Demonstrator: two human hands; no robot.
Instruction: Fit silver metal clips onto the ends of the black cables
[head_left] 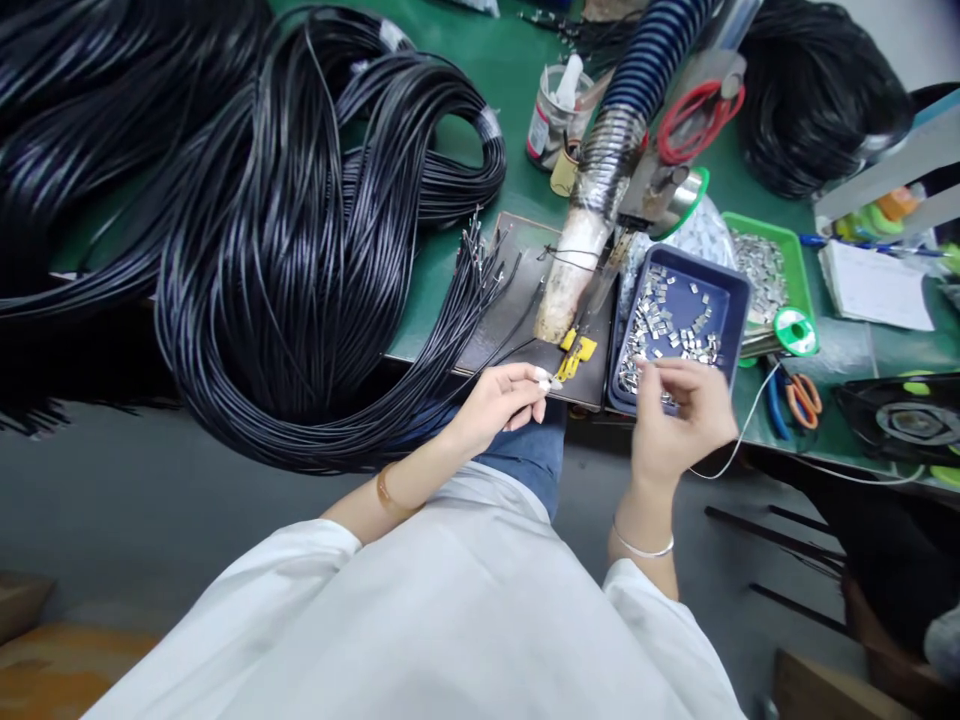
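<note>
My left hand (504,405) pinches a small metal connector (555,383) at its fingertips, at the front edge of the dark board (480,340). A black cable seems to run to it from the bundle. Just beyond the fingertips is a yellow clip (577,352), below the taped end of a hose (566,285). My right hand (681,405) is over the near side of the blue tray (735,300) of small metal connectors (656,310). Its thumb and forefinger are pressed together; what they hold, if anything, is too small to name.
Large coils of black cable (292,250) cover the left of the green table (795,215). To the right are a green tray (802,270), a solder spool (795,331), orange-and-blue-handled pliers (804,400) and a paper pad (874,285). A cup (555,120) stands behind the board.
</note>
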